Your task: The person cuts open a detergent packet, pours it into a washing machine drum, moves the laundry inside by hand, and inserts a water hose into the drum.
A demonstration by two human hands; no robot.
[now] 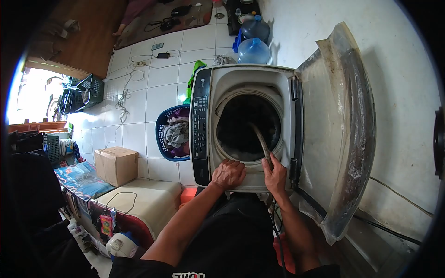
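Observation:
A top-loading washing machine (pixel 248 180) stands right in front of me, its lid (pixel 333 125) raised to the right and wrapped in clear plastic. My right hand (pixel 275 174) is closed around a greyish hose (pixel 260 140) at the tub's near right edge. The hose reaches down into the dark tub (pixel 241 118), where its far end and the contents are hard to make out. On the near rim rests my left hand (pixel 228 174), fingers curled over the inner edge. The control panel (pixel 200 125) runs along the machine's left side.
A blue laundry basket (pixel 162 144) with clothes stands left of the machine. Beyond the machine are water jugs (pixel 254 52). Cables (pixel 123 104) lie across the tiled floor (pixel 162 90). A cardboard box (pixel 116 165) sits at left; a wall (pixel 398 116) is on the right.

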